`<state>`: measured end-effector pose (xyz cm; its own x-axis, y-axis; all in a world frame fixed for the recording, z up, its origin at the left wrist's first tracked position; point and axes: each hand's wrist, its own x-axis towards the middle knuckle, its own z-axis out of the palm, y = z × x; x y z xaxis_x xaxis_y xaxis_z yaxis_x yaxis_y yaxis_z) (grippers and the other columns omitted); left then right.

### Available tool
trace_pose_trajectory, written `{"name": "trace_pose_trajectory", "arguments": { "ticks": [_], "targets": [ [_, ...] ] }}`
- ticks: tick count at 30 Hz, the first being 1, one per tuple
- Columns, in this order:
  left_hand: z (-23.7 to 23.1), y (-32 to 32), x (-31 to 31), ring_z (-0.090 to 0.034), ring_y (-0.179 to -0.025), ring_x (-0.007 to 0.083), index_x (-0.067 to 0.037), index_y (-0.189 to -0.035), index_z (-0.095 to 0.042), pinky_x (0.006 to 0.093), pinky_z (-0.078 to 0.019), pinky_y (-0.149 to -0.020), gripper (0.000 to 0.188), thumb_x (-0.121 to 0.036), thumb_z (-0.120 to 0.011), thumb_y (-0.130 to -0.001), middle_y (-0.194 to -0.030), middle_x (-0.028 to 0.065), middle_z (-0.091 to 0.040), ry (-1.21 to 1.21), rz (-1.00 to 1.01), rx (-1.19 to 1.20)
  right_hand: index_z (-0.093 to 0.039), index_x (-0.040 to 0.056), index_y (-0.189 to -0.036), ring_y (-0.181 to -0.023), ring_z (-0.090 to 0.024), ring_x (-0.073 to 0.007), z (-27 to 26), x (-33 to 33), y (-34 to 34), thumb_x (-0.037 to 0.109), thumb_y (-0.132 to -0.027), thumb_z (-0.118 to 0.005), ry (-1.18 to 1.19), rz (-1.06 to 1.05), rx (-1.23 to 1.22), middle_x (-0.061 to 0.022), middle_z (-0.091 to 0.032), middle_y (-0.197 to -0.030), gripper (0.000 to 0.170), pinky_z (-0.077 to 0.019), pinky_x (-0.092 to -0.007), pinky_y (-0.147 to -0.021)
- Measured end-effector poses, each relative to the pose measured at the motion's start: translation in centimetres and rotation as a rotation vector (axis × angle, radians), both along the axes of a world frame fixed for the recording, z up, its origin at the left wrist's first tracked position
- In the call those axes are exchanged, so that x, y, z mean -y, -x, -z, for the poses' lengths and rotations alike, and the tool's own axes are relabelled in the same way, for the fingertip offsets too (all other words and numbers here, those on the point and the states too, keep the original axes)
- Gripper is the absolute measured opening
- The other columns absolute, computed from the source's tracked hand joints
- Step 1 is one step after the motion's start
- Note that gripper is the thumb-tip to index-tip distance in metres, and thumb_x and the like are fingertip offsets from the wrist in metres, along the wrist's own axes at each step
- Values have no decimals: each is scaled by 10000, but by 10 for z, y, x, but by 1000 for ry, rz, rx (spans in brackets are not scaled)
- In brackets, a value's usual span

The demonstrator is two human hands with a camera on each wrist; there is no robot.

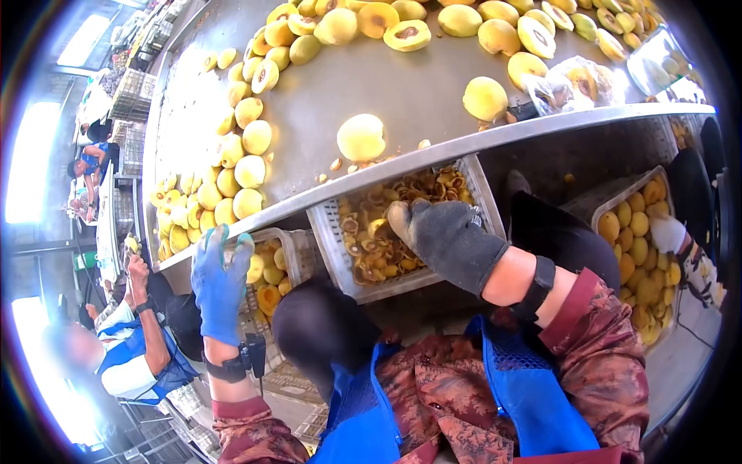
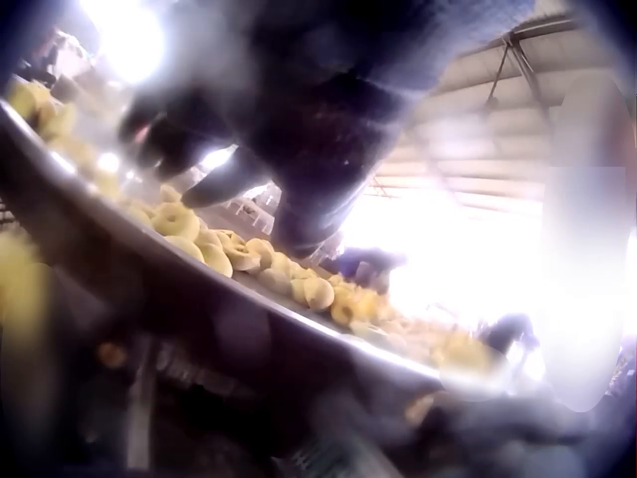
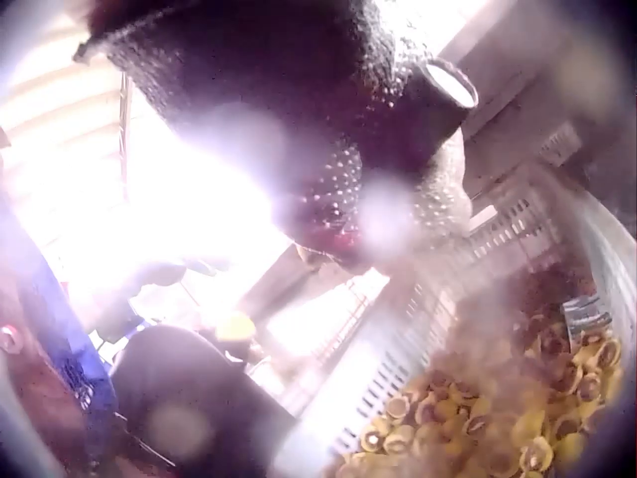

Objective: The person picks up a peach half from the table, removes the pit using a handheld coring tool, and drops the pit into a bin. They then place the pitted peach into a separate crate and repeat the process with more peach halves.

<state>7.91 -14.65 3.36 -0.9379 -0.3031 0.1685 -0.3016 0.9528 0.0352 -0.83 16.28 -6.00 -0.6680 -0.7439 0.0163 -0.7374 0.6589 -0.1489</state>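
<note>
My left hand (image 1: 216,282) wears a blue glove and hovers at the table's front edge, beside a pile of yellow fruit (image 1: 249,172). In the left wrist view its fingers are parted, with no fruit between them. A grey-black glove covers my right hand (image 1: 452,241), which is above a white crate (image 1: 332,243) of fruit scraps (image 1: 386,259). Its fingers are curled round a small dark tool with a pale round end (image 3: 453,85), seen in the right wrist view; most of it is hidden by the glove. One whole yellow fruit (image 1: 361,138) sits near the table edge.
The metal table (image 1: 309,100) carries halved and whole fruit along its far side, and a clear plastic bag (image 1: 580,83). Crates of fruit stand at left (image 1: 270,271) and right (image 1: 638,240) below. Another person (image 1: 143,340) sits at left; a gloved hand (image 1: 667,233) shows at right.
</note>
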Motion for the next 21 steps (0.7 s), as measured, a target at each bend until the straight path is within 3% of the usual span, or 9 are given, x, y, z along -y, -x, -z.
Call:
{"name": "trace_pose_trajectory", "arguments": {
  "ticks": [3,6,7,10,14,16,20,21],
  "targets": [
    [3,29,-25,-590,-1101,355,9,-1192,-615,410,-465,-941,475,-287,-717,-835,-1189,225,-613,-278,164,-102,-500,38,-1194,-719,-702,-232,13,2,5,114,-865,-566,-140,-12,76,-89,-691,-807,344,-505,-370,-502],
    [1,82,-75,-576,-1134,357,2,-1228,-604,402,-447,-972,521,-316,-718,-831,-1214,223,-604,-610,243,-94,-504,58,-1187,-735,-701,-255,-3,-4,10,147,-883,-552,151,-19,196,-100,-691,-842,321,-505,-393,-498],
    [8,101,-87,-566,-1151,366,-3,-1240,-597,404,-440,-984,545,-334,-718,-825,-1225,227,-597,-570,274,-61,-510,72,-1128,-723,-697,-294,-5,-5,12,178,-898,-529,-31,-14,221,-115,-678,-843,254,-512,-431,-502],
    [19,150,-113,-539,-1194,385,-20,-1297,-552,414,-421,-1017,644,-391,-723,-800,-1252,241,-580,-420,414,139,-519,78,-1063,-717,-691,-320,-8,-5,13,190,-914,-515,301,-17,176,-125,-659,-833,187,-517,-449,-506],
    [43,179,-129,-543,-1189,385,-7,-1319,-515,433,-436,-993,687,-381,-732,-785,-1232,260,-580,-217,461,343,-533,64,-1024,-701,-678,-329,-7,-8,18,125,-919,-520,244,112,153,-151,-652,-818,123,-520,-439,-525],
    [44,182,-129,-585,-1145,354,7,-1310,-512,413,-486,-931,667,-357,-727,-795,-1208,244,-595,-164,462,346,-524,51,-1042,-720,-663,-367,-8,-11,22,102,-896,-552,513,97,288,-185,-646,-811,158,-514,-448,-568],
    [47,179,-93,-645,-1021,275,18,-1281,-527,362,-556,-795,549,-296,-681,-858,-1161,169,-609,-1306,305,198,-529,60,-1138,-830,-647,-369,-33,-18,34,23,-777,-681,878,133,477,-183,-642,-922,394,-506,-386,-712],
    [40,170,-89,-652,-993,257,17,-1278,-528,350,-566,-775,520,-284,-664,-876,-1146,149,-614,-1531,254,152,-551,58,-1110,-807,-639,-373,-34,-16,36,80,-762,-743,943,169,426,-171,-637,-901,398,-496,-396,-715]
  ]
}}
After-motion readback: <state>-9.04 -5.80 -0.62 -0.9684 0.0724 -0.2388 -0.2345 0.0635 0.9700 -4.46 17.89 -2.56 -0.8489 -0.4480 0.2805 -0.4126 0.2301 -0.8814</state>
